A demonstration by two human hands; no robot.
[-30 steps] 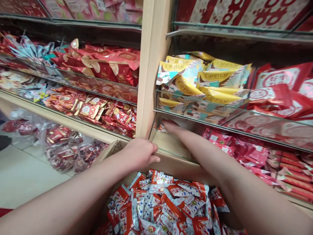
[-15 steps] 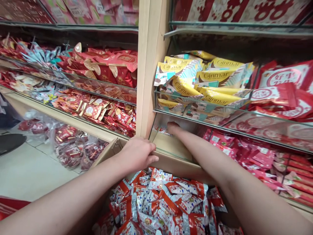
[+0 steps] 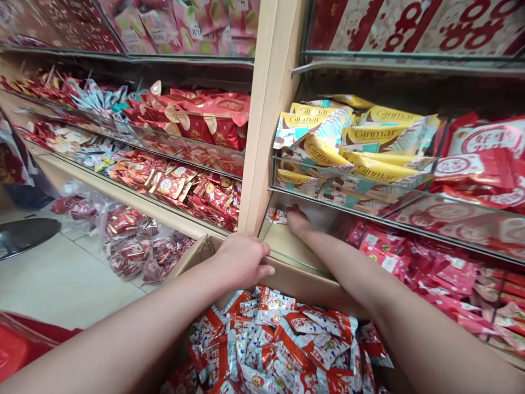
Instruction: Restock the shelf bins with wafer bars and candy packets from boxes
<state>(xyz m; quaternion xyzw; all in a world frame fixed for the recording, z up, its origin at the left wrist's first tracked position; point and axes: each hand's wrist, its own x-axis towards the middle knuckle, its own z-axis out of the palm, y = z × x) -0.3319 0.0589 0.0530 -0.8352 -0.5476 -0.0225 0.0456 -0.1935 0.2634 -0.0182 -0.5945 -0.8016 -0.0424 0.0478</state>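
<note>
My left hand [image 3: 246, 260] rests on the rim of a cardboard box [image 3: 324, 282], its fingers bent over the edge nearest the shelf. Many red-and-white snack packets [image 3: 283, 339] fill the box below my arms. My right hand [image 3: 298, 220] reaches into the low shelf compartment [image 3: 283, 239], beside a few small red-and-white packets [image 3: 276, 215] at its left side. The fingers of my right hand are mostly hidden in shadow, and whether they hold anything does not show.
Yellow Ginmar packets [image 3: 373, 134] lie above my right hand, behind a glass front. Pink packets [image 3: 435, 268] fill the compartment to the right. A wooden upright [image 3: 262, 120] divides the shelves. Bagged sweets [image 3: 131, 241] sit on the floor at left.
The view has shifted, so shelves and box appear farther right and slightly lower. More of the small packets beside my right hand now shows. My left hand stays on the box rim.
</note>
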